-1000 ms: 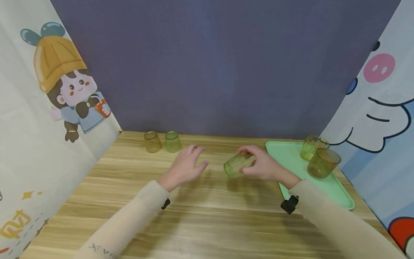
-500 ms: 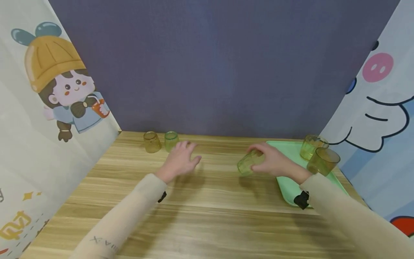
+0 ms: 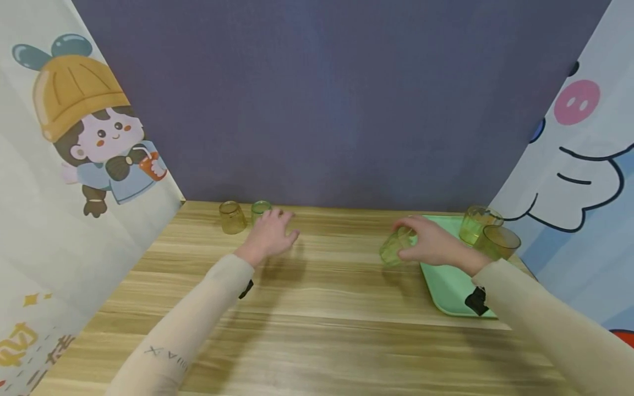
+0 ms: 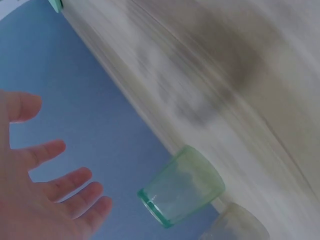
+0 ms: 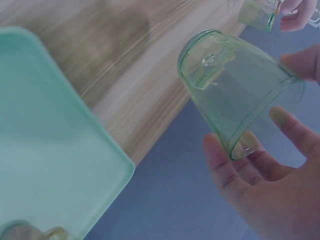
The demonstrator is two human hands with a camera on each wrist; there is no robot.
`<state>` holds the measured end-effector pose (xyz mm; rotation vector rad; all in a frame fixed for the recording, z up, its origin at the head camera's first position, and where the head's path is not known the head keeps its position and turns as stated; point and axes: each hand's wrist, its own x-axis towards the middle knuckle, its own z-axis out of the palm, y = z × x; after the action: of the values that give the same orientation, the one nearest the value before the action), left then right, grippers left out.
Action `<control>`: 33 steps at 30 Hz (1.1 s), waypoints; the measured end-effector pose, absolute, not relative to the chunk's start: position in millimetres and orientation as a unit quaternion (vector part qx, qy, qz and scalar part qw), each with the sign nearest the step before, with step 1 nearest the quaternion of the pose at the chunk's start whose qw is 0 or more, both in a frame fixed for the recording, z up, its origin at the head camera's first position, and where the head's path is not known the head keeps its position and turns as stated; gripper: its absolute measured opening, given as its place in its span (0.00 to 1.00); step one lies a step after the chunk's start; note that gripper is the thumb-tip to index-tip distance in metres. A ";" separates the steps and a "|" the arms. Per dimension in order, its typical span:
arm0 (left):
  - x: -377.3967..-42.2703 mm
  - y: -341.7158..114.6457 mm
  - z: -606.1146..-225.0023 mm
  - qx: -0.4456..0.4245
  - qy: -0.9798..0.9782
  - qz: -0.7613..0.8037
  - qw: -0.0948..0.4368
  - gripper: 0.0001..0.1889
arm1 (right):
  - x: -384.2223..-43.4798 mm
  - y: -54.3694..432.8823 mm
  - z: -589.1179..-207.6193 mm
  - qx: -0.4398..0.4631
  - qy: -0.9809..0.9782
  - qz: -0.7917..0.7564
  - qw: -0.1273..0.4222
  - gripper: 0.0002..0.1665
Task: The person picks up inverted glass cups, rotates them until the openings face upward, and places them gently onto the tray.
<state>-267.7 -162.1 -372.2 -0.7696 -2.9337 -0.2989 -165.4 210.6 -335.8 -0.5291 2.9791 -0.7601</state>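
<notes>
My right hand (image 3: 431, 245) holds a clear green drinking glass (image 3: 393, 250), tilted above the table beside the tray's left edge. In the right wrist view, thumb and fingers grip this glass (image 5: 235, 85) around its rim, its base pointing away from the palm. My left hand (image 3: 267, 236) reaches toward the back left with relaxed, spread fingers and holds nothing. It partly covers a second green glass (image 3: 261, 208) in the head view. The left wrist view shows that glass (image 4: 185, 187) apart from the fingertips. An amber glass (image 3: 233, 218) stands just left of it.
A light green tray (image 3: 451, 291) lies at the right of the wooden table (image 3: 317, 341). On its far right part stand a yellow-green glass (image 3: 477, 223) and a larger amber glass (image 3: 500, 242). A dark blue-grey panel (image 3: 337, 110) rises behind the table.
My right hand has carried the green glass rightward to the tray's edge. My left hand has moved left and slightly away from me, now overlapping the standing green glass.
</notes>
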 end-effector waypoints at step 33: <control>-320.2 -175.3 -373.6 -0.180 -0.979 -0.085 0.040 0.32 | -170.3 252.3 -334.2 -0.143 0.974 -0.165 0.056 0.29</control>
<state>-320.2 -175.3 -373.6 -0.5501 -3.0008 -0.2594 -170.3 252.3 -334.2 -0.4330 2.9555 -0.5009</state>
